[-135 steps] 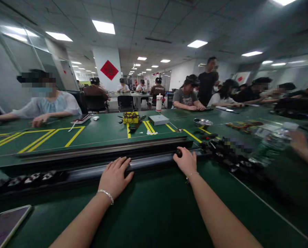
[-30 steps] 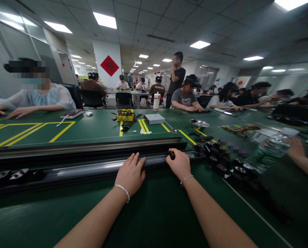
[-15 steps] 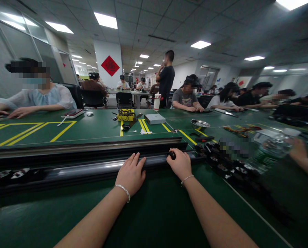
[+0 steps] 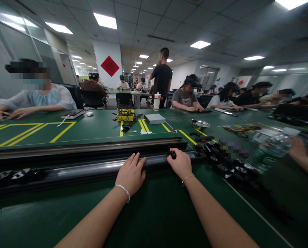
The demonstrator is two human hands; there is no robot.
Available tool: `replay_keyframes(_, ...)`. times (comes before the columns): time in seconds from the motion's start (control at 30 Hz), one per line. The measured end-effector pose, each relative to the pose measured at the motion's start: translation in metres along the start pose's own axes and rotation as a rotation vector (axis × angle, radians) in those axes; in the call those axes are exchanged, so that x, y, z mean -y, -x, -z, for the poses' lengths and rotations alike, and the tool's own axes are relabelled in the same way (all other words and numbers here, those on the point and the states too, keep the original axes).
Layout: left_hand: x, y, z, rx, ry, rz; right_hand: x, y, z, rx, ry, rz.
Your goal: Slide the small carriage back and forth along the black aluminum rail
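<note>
Head view, itemised for you.

Long dark bar [image 4: 86, 168]: on the green counter [image 4: 154, 213], crossing your 12 o'clock; long axis near 9-to-3, the 3 o'clock end slanting slightly away from you. Which end is its front cannot be told.

Left grip [image 4: 130, 175]: between 11 and 12, palm down, fingers spread over the bar, unclasped; presumably steadying it.

Right grip [image 4: 180, 162]: between 12 and 1, fingers curled round a small black piece [image 4: 173, 155] at the bar, probably for control; attachment unclear.

Dark rail [image 4: 92, 146]: beyond the bar, nearly parallel, perhaps set back for hand room.
</note>
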State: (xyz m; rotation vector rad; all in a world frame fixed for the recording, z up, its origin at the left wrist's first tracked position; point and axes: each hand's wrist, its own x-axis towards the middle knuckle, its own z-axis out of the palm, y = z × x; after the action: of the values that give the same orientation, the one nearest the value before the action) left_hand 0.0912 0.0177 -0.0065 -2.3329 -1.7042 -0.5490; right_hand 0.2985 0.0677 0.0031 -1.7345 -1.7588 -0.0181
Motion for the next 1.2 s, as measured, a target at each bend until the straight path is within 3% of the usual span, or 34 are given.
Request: replay_keyframes(1.2, 0.0006, 0.0003, 0.0024, 0.003, 0.005, 0.002, -0.0031, -0.0005, 0.0018, 0.004, 0.013, 0.044)
